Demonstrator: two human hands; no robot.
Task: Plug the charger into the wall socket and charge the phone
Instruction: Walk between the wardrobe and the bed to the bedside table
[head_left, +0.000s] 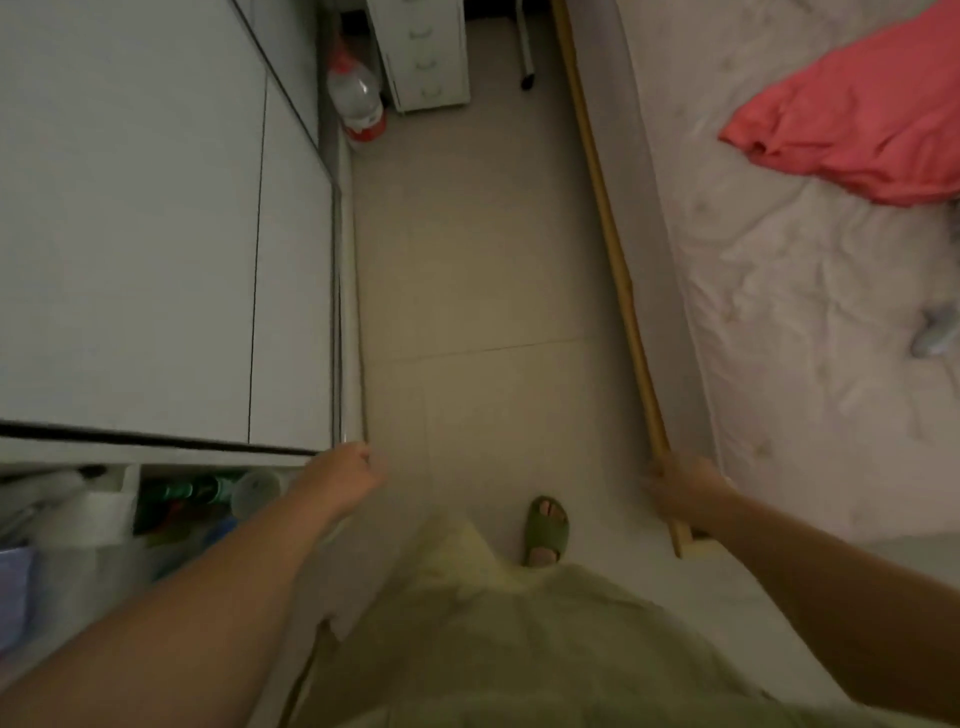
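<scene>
No charger, phone or wall socket shows in the head view. My left hand (343, 478) hangs beside the lower corner of a white wardrobe (156, 234), its fingers curled into a loose fist with nothing visible in it. My right hand (685, 488) is at the near end of the wooden bed rail (613, 254), and its fingers curl over the rail. Below me are my pale green garment and one foot in a green slipper (545, 530) on the tiled floor (478, 260).
A narrow floor aisle runs between the wardrobe and a bed (805, 312) with a red cloth (857, 114) on it. At the far end stand a large water bottle (358, 98) and a white drawer unit (421, 52). Open shelves with clutter (104, 509) sit low left.
</scene>
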